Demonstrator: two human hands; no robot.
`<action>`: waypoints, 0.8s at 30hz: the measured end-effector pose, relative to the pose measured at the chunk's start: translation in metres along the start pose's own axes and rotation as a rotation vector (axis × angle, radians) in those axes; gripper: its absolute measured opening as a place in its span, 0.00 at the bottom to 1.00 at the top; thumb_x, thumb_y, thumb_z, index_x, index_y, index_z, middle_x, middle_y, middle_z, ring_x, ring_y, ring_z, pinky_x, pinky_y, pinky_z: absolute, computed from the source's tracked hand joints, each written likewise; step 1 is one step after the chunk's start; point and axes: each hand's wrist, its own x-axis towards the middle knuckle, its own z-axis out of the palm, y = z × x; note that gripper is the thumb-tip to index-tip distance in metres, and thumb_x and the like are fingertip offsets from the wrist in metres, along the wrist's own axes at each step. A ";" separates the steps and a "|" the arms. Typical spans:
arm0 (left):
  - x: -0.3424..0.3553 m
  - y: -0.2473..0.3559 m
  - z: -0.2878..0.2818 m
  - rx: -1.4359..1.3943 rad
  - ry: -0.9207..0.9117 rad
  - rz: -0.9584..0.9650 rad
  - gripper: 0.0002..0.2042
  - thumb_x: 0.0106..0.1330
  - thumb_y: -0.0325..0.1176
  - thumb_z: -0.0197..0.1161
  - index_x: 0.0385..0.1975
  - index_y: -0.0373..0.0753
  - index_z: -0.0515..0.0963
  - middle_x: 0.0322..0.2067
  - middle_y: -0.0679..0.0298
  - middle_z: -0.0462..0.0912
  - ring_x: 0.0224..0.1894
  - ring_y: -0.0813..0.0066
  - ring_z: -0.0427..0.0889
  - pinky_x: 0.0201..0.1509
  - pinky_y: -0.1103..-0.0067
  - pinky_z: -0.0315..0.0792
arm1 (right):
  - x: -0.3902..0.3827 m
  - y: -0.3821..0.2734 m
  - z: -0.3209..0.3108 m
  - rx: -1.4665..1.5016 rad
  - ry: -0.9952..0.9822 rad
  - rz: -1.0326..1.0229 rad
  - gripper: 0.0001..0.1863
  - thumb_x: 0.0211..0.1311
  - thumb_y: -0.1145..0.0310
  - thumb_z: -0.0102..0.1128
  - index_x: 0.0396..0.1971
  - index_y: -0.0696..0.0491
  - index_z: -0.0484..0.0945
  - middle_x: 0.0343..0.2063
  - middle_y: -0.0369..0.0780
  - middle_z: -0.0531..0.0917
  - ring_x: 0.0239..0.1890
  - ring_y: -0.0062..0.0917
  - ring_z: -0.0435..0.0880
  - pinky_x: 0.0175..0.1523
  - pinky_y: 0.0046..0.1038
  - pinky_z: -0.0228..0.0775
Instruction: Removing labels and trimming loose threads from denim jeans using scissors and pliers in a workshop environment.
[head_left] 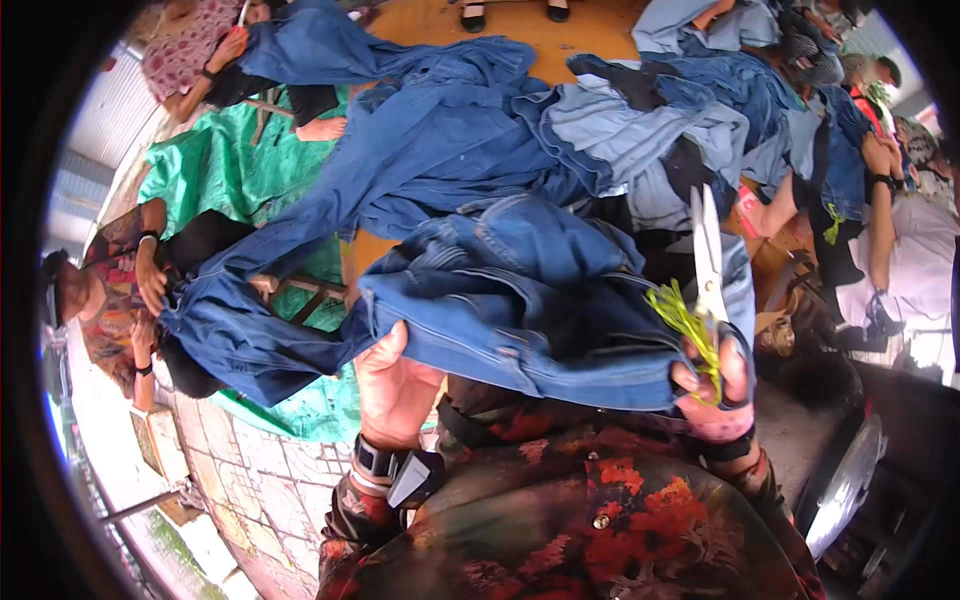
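A pair of blue jeans (pixel 470 345) is stretched between my hands, its waistband toward me and its dark inside showing. My left hand (pixel 392 385) is closed on the waistband's left end, thumb on top. At the right end, my right hand (pixel 718 385) grips the waistband and also holds scissors (pixel 708 255) whose blades point up and away. Yellow-green strings (pixel 685 325) hang at the scissors' handles, which they partly cover together with my fingers. One leg of denim trails off to the left.
Heaped jeans (pixel 440 130) and pale denim (pixel 630 130) cover much of the orange surface (pixel 590 38) ahead. A person (pixel 125 290) at the left handles denim; others work at the far left and right. A green tarp (pixel 215 165) lies left. A round metal-edged object (pixel 850 480) stands at the lower right.
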 end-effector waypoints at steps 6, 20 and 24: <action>0.000 -0.008 -0.017 -0.152 0.032 -0.074 0.17 0.59 0.34 0.60 0.47 0.38 0.72 0.45 0.60 0.78 0.47 0.63 0.75 0.51 0.68 0.66 | -0.037 -0.008 -0.052 -0.136 0.112 -0.063 0.33 0.50 0.54 0.64 0.52 0.56 0.66 0.41 0.39 0.74 0.27 0.19 0.70 0.26 0.17 0.59; 0.004 -0.004 0.022 -0.148 -0.177 -0.087 0.20 0.60 0.38 0.57 0.53 0.41 0.68 0.49 0.62 0.74 0.50 0.68 0.73 0.54 0.70 0.64 | -0.044 -0.023 -0.083 -0.357 0.397 0.027 0.26 0.51 0.46 0.61 0.39 0.52 0.69 0.21 0.32 0.70 0.18 0.13 0.64 0.18 0.15 0.54; 0.012 -0.009 0.011 -0.138 -0.227 -0.066 0.23 0.64 0.43 0.51 0.56 0.38 0.64 0.54 0.59 0.71 0.56 0.65 0.69 0.60 0.68 0.59 | -0.042 -0.026 -0.085 -0.461 0.268 0.023 0.26 0.47 0.49 0.66 0.33 0.56 0.69 0.19 0.34 0.71 0.17 0.15 0.67 0.18 0.16 0.56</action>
